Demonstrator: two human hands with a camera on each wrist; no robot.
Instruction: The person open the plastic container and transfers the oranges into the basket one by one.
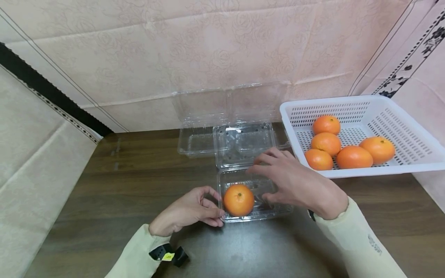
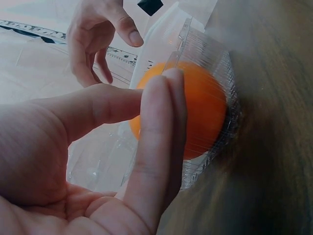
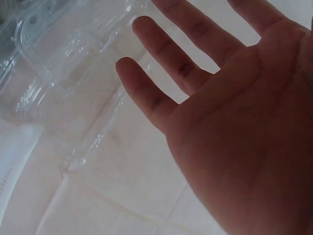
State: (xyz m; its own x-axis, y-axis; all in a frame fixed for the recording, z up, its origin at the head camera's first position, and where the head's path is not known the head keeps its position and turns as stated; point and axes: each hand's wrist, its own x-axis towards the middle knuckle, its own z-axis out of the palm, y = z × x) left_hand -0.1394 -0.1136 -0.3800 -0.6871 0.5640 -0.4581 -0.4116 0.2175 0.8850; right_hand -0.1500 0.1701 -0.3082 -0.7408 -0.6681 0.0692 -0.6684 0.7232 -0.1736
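Observation:
In the head view a clear plastic clamshell box [image 1: 259,219] lies on the table, with its lid [image 1: 245,144] folded back behind it. One orange [image 1: 238,200] sits in the left part of the box. My left hand [image 1: 194,208] pinches the near left rim between thumb and fingers; the left wrist view shows those fingers in front of the orange [image 2: 203,110]. Over the box's right side hovers my right hand [image 1: 295,183], fingers spread and holding nothing. The right wrist view shows its palm and parted fingers [image 3: 156,44].
A white perforated basket [image 1: 410,127] with several oranges [image 1: 354,157] stands at the right. Behind the lid are more clear plastic boxes [image 1: 196,141] with raised lids against the cloth-covered wall [image 1: 208,50]. Bare wooden tabletop [image 1: 139,181] extends to the left.

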